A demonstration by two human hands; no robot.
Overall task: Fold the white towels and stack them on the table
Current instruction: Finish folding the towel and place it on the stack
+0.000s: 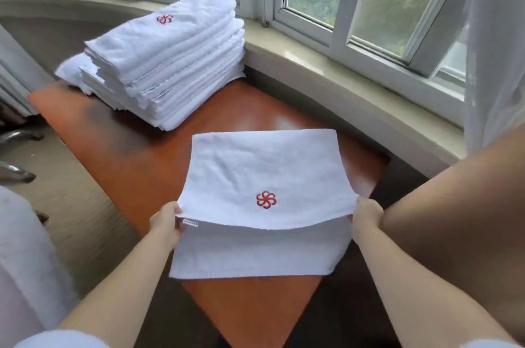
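A white towel (255, 165) with a red pinwheel logo lies on the orange-brown table (119, 148), its upper layer partly folded over a lower layer that shows along the near edge. My left hand (167, 222) pinches the upper layer's left corner. My right hand (366, 217) grips its right corner. That edge is lifted slightly off the lower layer. A tall stack of folded white towels (167, 63) with the same red logo on top stands at the table's far left corner.
A stone window sill (341, 77) and windows run along the far and right sides. A sheer white curtain (494, 49) hangs at right. White fabric (25, 256) sits at the near left, with chair legs (17, 171) on the floor beside it.
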